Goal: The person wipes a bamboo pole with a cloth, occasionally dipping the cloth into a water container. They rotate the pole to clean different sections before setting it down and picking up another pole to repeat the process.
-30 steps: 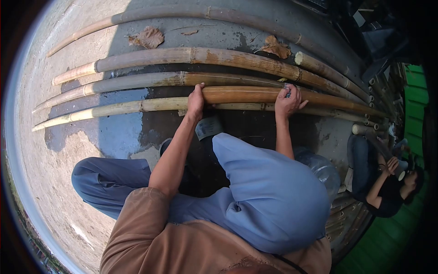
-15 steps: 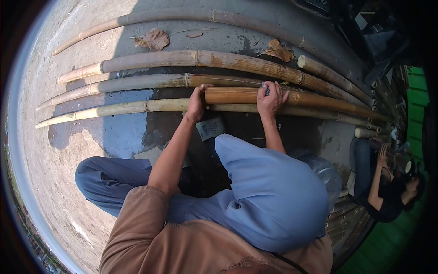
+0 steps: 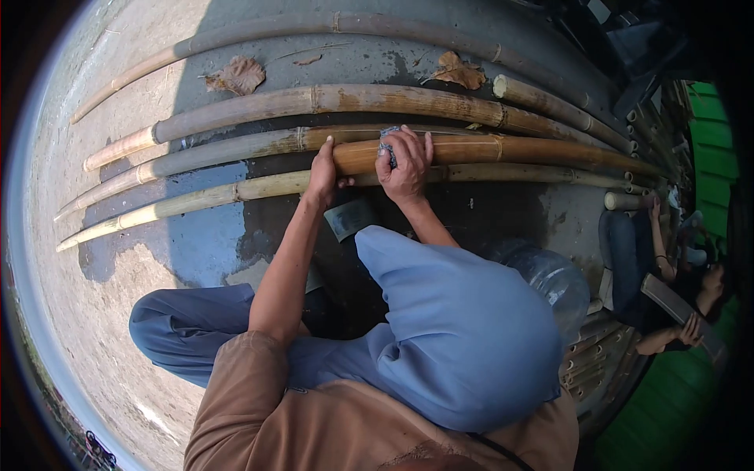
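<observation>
A wet, brown bamboo pole (image 3: 542, 151) lies across in front of me, its near end toward the left. My left hand (image 3: 323, 171) is closed around that end, thumb on top and fingers partly hidden below. On top of the pole, a short way to the right, my right hand (image 3: 406, 166) presses a crumpled grey-blue scouring pad (image 3: 389, 147), its fingers curled over it. Just behind lies a greyish bamboo pole (image 3: 259, 144), and a paler yellowish pole (image 3: 196, 199) runs underneath on the near side.
More long bamboo poles (image 3: 236, 107) lie farther back, with dry leaves (image 3: 238, 75) between them. Wet patches (image 3: 208, 235) mark the concrete. A clear plastic bottle (image 3: 554, 282) stands by my knee. At the right another person (image 3: 667, 282) handles a bamboo piece near stacked bamboo (image 3: 589, 365).
My right hand has slid left along the pole with the pad, closer to my left hand. The view has shifted slightly. The other person's hands have moved to a bamboo piece.
</observation>
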Tool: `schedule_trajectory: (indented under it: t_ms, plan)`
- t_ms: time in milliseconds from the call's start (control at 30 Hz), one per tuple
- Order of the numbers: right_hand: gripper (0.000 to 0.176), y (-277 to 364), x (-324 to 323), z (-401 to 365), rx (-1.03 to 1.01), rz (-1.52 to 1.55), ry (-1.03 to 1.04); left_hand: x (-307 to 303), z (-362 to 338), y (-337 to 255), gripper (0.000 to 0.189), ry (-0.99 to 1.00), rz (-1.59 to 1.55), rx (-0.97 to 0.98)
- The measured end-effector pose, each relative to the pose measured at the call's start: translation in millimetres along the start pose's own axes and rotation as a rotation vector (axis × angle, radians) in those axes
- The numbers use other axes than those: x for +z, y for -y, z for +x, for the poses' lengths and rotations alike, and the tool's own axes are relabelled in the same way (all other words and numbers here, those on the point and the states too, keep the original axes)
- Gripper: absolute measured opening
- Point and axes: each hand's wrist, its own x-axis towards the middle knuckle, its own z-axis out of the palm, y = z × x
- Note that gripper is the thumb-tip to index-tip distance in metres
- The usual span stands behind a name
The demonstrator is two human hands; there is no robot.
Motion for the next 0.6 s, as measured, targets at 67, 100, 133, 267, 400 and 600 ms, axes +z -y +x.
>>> schedule_trajectory:
  t_ms: [67, 100, 133, 267, 400, 600]
  plan:
    - [0.021, -64.3, -32.4, 6.7, 0.099, -0.181, -0.139, -8.6, 6.0, -0.7, 0.068, 0.111, -0.068, 0.023]
    - [0.020, -100.6, -50.1, 9.6, 0.148, -0.262, -0.215, -10.6, 3.8, -4.3, 0.069, 0.150, -0.029, 0.016]
    - [0.021, -130.4, -65.4, 11.6, 0.222, -0.406, -0.257, -13.1, 8.3, -1.0, 0.062, 0.140, 0.066, 0.048]
    - [0.019, -101.7, -53.9, 32.2, 0.307, -0.378, -0.126, -1.5, 24.9, -0.6, 0.046, -0.025, 0.130, 0.190]
    - [0.018, 39.8, 23.7, 19.5, 0.029, 0.049, 0.019, -8.8, 34.2, -2.5, 0.042, -0.079, 0.276, 0.332]
    - [0.017, -45.6, 3.1, 15.5, 0.145, -0.156, -0.043, -15.1, 39.1, 11.6, 0.048, -0.115, 0.409, 0.349]
